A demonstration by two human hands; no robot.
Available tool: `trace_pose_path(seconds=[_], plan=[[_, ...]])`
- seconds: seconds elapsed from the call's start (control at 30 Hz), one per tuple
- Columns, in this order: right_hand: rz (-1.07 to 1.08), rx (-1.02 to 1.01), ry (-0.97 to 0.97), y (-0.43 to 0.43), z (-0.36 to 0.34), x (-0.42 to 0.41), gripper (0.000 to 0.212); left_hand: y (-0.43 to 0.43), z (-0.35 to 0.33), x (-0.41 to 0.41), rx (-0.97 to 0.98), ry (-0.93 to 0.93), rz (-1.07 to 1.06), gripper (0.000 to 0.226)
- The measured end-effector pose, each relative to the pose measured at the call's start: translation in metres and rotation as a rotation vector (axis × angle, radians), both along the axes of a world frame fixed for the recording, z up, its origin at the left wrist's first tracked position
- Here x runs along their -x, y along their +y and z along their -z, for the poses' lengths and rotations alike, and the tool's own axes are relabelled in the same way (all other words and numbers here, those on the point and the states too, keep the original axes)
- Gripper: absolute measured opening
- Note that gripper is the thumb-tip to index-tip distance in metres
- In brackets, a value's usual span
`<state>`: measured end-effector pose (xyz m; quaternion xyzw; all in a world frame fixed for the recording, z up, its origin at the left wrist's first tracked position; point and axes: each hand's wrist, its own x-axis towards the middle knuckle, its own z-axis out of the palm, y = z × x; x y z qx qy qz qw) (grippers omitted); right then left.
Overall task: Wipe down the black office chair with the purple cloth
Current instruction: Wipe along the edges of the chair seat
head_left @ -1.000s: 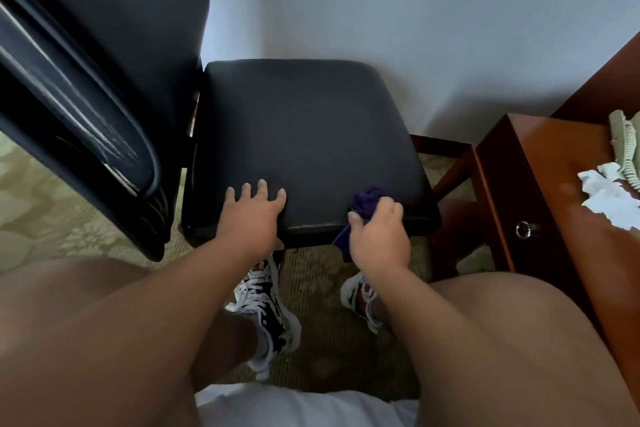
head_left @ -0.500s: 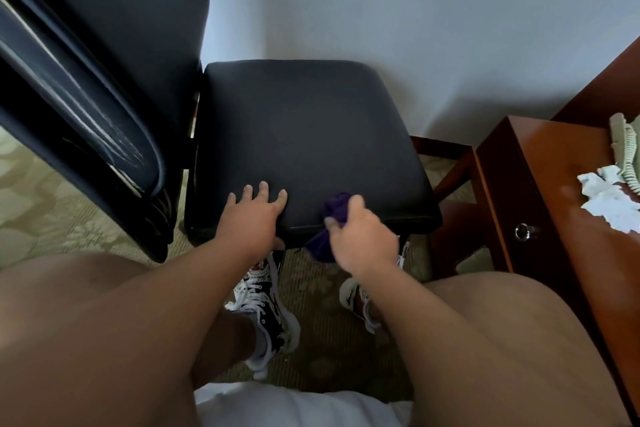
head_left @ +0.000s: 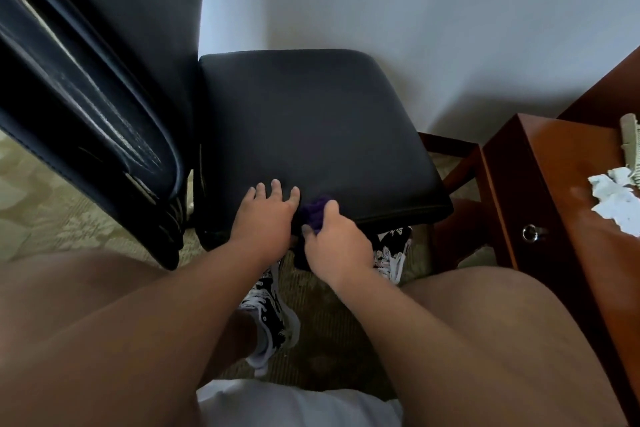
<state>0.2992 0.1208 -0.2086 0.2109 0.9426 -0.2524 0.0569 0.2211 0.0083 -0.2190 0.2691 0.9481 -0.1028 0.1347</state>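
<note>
Left of the seat [head_left: 318, 114] of the black office chair [head_left: 242, 135] rises its backrest [head_left: 104, 80], tall and padded, with pale scuffing along its edge; patterned carpet [head_left: 52, 218] shows below and left of the seat. On the seat's front edge, left of centre, the left hand [head_left: 266, 215] lies flat with its fingers straight and spread, holding nothing; it looks to be steadying the chair. Just right of it, touching the same front edge, the purple cloth [head_left: 313, 211] is bunched into a wad; the right hand [head_left: 332, 246] has thumb and fingers curled round it, and a dark tail of fabric hangs below the seat's edge.

The cloth looks soft, light and limp; held in a wad like this it should follow the rounded edge, though a loose tail may drag. The seat's smooth, leather-like skin should let it glide; the chair itself looks heavy enough to stay put.

Under the seat's front edge sit patterned sneakers [head_left: 270, 315]; right of the seat stands a wooden desk [head_left: 554, 184] with a round knob [head_left: 530, 232] and crumpled white paper [head_left: 613, 198].

No brand, label or writing can be read anywhere.
</note>
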Motion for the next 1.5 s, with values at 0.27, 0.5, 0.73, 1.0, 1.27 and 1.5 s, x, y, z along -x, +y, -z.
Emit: trace_pose_path(seconds=[0.27,0.5,0.73,1.0,1.27,1.5], plan=[[-0.078,-0.028,0.038,-0.012,0.001,0.001,0.025,-0.008,0.000,0.004,-0.015,0.012,0.008,0.077],[0.287,0.000,0.039,0.050,-0.012,-0.001,0.032,-0.008,-0.004,0.002,-0.017,-0.054,0.015,0.103],[0.317,0.054,0.061,0.054,-0.011,0.001,0.030,-0.001,-0.003,0.002,0.011,-0.047,0.002,0.102],[-0.033,0.083,0.119,-0.020,0.007,0.012,0.019,-0.009,0.000,0.001,-0.004,0.032,0.016,0.072],[0.085,-0.073,0.169,0.039,0.005,0.000,0.025,-0.016,-0.008,0.003,-0.027,-0.058,0.018,0.101],[0.594,0.027,0.078,0.151,0.007,0.001,0.029,-0.014,-0.009,0.003,-0.022,-0.066,0.014,0.102]])
